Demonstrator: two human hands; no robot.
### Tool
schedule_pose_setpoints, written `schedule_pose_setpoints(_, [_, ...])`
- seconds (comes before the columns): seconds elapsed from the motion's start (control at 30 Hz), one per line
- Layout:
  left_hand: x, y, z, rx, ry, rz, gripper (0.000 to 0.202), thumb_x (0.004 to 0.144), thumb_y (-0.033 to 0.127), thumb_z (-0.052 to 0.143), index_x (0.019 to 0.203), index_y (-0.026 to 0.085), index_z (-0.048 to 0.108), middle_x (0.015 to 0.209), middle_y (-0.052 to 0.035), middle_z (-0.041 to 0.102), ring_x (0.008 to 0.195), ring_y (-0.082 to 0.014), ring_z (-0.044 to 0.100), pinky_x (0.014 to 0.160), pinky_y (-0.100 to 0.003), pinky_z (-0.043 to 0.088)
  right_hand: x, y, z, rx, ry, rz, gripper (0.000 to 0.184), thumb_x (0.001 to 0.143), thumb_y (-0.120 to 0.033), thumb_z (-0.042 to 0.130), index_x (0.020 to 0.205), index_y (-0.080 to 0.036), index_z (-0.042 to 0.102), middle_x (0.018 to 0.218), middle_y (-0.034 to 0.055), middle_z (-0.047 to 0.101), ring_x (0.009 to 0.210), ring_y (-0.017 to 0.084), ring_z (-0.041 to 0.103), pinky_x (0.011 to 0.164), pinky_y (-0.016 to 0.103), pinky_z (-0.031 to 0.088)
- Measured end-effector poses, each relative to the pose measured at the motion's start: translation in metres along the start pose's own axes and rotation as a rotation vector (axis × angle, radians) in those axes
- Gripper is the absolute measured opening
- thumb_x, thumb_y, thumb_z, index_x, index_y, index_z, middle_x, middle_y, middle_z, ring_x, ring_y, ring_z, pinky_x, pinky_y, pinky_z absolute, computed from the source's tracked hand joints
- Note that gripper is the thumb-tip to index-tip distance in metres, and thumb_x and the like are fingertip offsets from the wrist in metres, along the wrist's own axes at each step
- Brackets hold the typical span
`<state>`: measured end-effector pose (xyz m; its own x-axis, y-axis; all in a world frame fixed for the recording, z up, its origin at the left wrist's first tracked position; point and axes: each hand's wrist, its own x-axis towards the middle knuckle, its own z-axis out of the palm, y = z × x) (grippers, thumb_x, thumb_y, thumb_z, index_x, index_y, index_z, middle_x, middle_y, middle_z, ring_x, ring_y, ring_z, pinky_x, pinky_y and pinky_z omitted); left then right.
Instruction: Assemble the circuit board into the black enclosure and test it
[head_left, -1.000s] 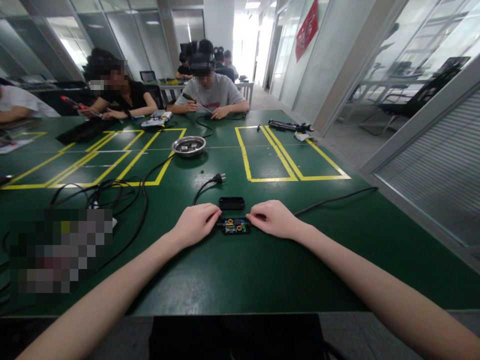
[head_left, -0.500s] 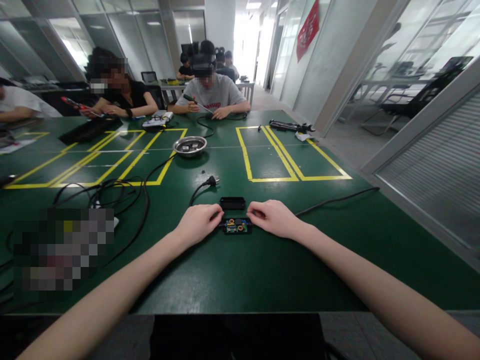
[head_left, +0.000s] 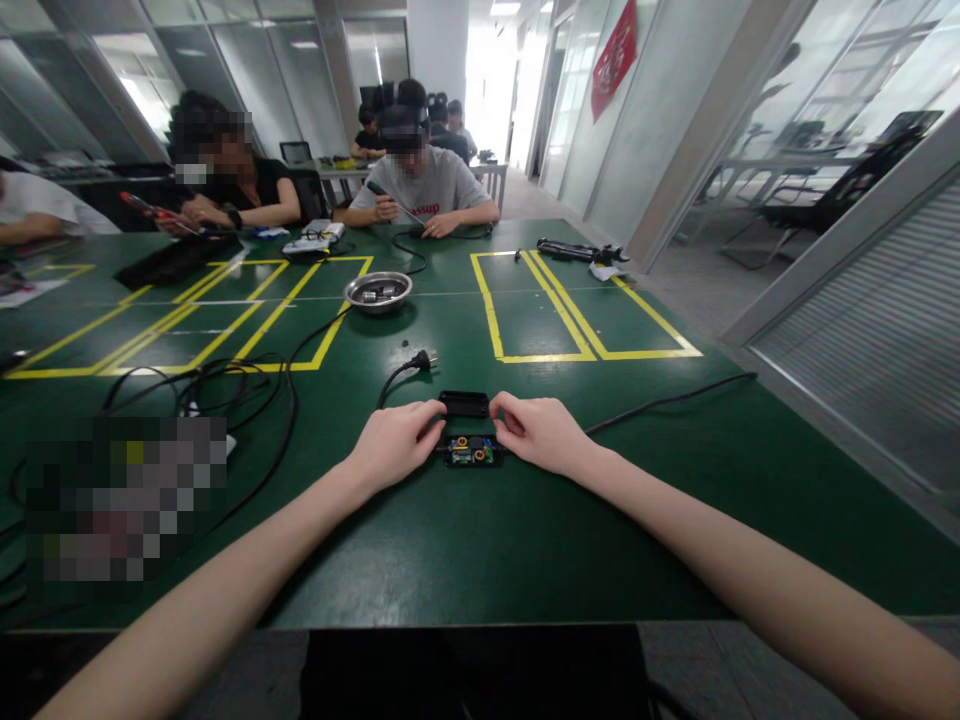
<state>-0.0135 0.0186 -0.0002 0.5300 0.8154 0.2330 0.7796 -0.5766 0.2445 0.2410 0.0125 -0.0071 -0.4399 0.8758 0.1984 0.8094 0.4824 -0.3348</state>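
Note:
An open black case base (head_left: 472,465) with a circuit board and copper coils lies on the green table in front of me. Just beyond it rests its black cover (head_left: 465,405), hollow side up. My left hand (head_left: 396,440) has thumb and index finger parted; the index fingertip is at the cover's left end, the thumb close to the base's left end. On the opposite side my right hand (head_left: 541,432) is similarly parted, index fingertip at the cover's right end. Whether the fingertips press on the cover is hard to see. Cables leave the base on both sides beneath my hands.
A plug (head_left: 424,361) on a black cable lies beyond my left hand. Farther off stands a metal bowl (head_left: 378,293) with metal parts. Coiled cables (head_left: 225,385) and a blurred-out object (head_left: 135,500) lie left. Across the table a person (head_left: 424,185) holds a screwdriver.
Both hands have shifted slightly away from me, from the ends of the case base to the ends of the cover. Their pinched fingers have spread apart.

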Motion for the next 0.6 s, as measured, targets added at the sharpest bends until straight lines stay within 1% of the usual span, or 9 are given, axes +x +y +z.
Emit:
schedule_pose_setpoints(0.07, [0.000,-0.001,0.002,0.003,0.004,0.012,0.032,0.103,0.032,0.046,0.124,0.023,0.069,0.099,-0.0045,0.078,0.077,-0.0188,0.071,0.068,-0.027,0.051,0.000,-0.002,-0.001,-0.010,0.042,0.014,0.017,0.091,-0.022,0.060,0.108,-0.020,0.063,0.071,-0.0029,0.061,0.059,0.014,0.056,0.060,0.025,0.034])
schedule_pose_setpoints(0.13, [0.000,-0.001,0.002,-0.002,0.008,0.023,0.036,0.105,0.035,0.045,0.129,0.023,0.068,0.108,-0.0066,0.077,0.086,-0.0202,0.072,0.074,-0.029,0.054,0.000,-0.001,-0.001,-0.002,0.085,0.002,0.032,0.090,-0.023,0.062,0.122,-0.020,0.063,0.086,0.0010,0.065,0.069,0.016,0.061,0.064,0.026,0.040])
schedule_pose_setpoints(0.2, [0.000,-0.001,0.001,-0.025,0.002,0.051,0.038,0.105,0.040,0.046,0.131,0.021,0.068,0.104,-0.0080,0.075,0.089,-0.0213,0.070,0.080,-0.031,0.055,0.000,0.002,0.000,0.026,0.095,-0.049,0.042,0.092,-0.024,0.061,0.134,-0.022,0.062,0.102,0.0051,0.066,0.083,0.019,0.065,0.072,0.029,0.049])
schedule_pose_setpoints(0.23, [-0.001,-0.001,0.000,-0.048,-0.009,0.075,0.040,0.104,0.043,0.048,0.130,0.020,0.068,0.100,-0.0083,0.074,0.089,-0.0217,0.069,0.082,-0.032,0.055,0.000,0.005,0.001,0.046,0.087,-0.086,0.042,0.093,-0.024,0.060,0.135,-0.024,0.063,0.108,0.0064,0.065,0.090,0.020,0.066,0.078,0.031,0.052])
schedule_pose_setpoints(0.27, [-0.001,-0.001,-0.001,-0.075,-0.021,0.103,0.041,0.103,0.045,0.051,0.129,0.020,0.069,0.098,-0.0082,0.072,0.089,-0.0221,0.068,0.083,-0.033,0.055,0.000,0.008,0.002,0.068,0.074,-0.125,0.038,0.095,-0.024,0.059,0.132,-0.025,0.066,0.111,0.0072,0.064,0.095,0.021,0.065,0.084,0.034,0.053])
schedule_pose_setpoints(0.33, [-0.002,-0.001,-0.004,-0.129,-0.039,0.165,0.045,0.098,0.051,0.060,0.128,0.020,0.070,0.099,-0.0085,0.069,0.091,-0.0238,0.067,0.086,-0.037,0.055,0.001,0.013,0.004,0.116,0.055,-0.186,0.028,0.097,-0.024,0.059,0.120,-0.025,0.073,0.111,0.0083,0.064,0.101,0.022,0.064,0.092,0.038,0.054])
schedule_pose_setpoints(0.43, [-0.004,-0.001,-0.005,-0.162,-0.047,0.230,0.056,0.084,0.059,0.075,0.126,0.021,0.071,0.105,-0.0093,0.067,0.096,-0.0263,0.066,0.089,-0.041,0.055,0.002,0.016,0.005,0.185,0.058,-0.226,0.018,0.098,-0.022,0.059,0.108,-0.022,0.074,0.109,0.0097,0.064,0.105,0.024,0.062,0.096,0.043,0.054])
schedule_pose_setpoints(0.5, [-0.005,-0.001,-0.004,-0.172,-0.036,0.231,0.055,0.081,0.056,0.079,0.124,0.022,0.072,0.105,-0.0087,0.067,0.095,-0.0256,0.066,0.089,-0.042,0.055,0.001,0.016,0.004,0.235,0.063,-0.239,0.015,0.098,-0.020,0.059,0.104,-0.021,0.073,0.108,0.0097,0.063,0.106,0.024,0.061,0.096,0.043,0.053])
schedule_pose_setpoints(0.6, [-0.006,-0.001,0.000,-0.215,-0.013,0.200,0.046,0.082,0.050,0.081,0.118,0.023,0.075,0.106,-0.0075,0.066,0.095,-0.0236,0.066,0.089,-0.041,0.057,-0.001,0.015,0.001,0.321,0.072,-0.243,0.011,0.096,-0.018,0.062,0.099,-0.022,0.072,0.109,0.0084,0.060,0.106,0.023,0.061,0.098,0.042,0.052])
